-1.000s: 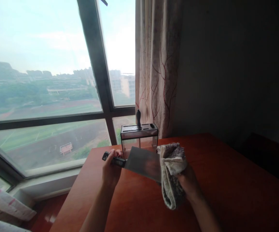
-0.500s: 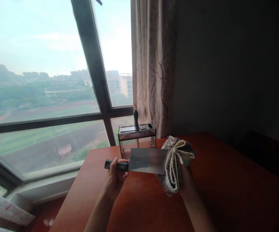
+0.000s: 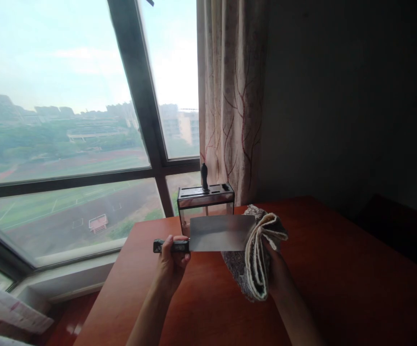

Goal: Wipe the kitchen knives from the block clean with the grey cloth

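My left hand [image 3: 173, 257] is wrapped round the black handle of a cleaver [image 3: 219, 234], whose broad blade points right, held level above the table [image 3: 208, 307]. A folded grey-and-cream cloth [image 3: 259, 259] covers the far end of the blade. My right hand [image 3: 276, 266] grips this cloth from behind; most of its fingers are hidden by the folds. One part of the cloth hangs down below the blade's lower edge. Just behind the blade stands a clear-sided knife block [image 3: 206, 192] with one dark-handled knife [image 3: 204, 177] upright in its top.
A large window [image 3: 64, 144] with dark frames fills the left side, and a patterned curtain [image 3: 233, 105] hangs behind the knife block. The table's left edge runs beside the window sill [image 3: 71, 278]. A dark wall [image 3: 338, 105] is at right.
The cleaver has risen slightly and shifted a little left, its blade now more level. The cloth has moved a bit left and down, with more of it hanging below the blade.
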`<state>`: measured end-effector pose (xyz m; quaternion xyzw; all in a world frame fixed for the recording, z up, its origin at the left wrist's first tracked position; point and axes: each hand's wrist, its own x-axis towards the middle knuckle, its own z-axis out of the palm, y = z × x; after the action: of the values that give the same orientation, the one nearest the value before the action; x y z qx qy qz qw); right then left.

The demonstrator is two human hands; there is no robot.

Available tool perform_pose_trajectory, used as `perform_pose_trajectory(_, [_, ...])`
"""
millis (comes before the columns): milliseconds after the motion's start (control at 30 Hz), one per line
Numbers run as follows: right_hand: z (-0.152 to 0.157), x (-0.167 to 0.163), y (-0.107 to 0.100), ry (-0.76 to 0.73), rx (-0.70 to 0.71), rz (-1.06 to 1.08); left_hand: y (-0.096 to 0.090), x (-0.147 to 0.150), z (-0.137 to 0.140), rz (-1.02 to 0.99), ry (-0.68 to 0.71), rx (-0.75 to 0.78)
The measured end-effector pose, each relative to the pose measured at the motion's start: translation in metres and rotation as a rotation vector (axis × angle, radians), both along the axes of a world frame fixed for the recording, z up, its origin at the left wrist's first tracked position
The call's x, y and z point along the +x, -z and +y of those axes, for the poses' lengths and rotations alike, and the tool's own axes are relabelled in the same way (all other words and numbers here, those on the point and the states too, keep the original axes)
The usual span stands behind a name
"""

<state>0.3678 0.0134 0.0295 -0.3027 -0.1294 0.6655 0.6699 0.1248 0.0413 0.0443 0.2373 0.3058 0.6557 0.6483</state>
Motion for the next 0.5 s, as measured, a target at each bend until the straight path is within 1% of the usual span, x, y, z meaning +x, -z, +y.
perform_pose_trajectory(133, [0.006,0.004,-0.005,-0.021,0.0,-0.011,-0.002,0.0,-0.001,0.04,0.012,-0.012])
perform_pose_trajectory(300, [0.011,0.006,-0.013,0.032,0.047,-0.019,-0.002,0.001,-0.002,0.072,0.017,-0.014])
perform_pose_trajectory(400, [0.01,0.005,-0.009,0.056,0.062,-0.023,-0.002,0.001,-0.002,0.078,-0.013,-0.022])
perform_pose_trajectory(500, [0.006,0.003,0.003,0.083,0.085,0.01,-0.004,0.002,-0.002,0.074,-0.079,-0.022])
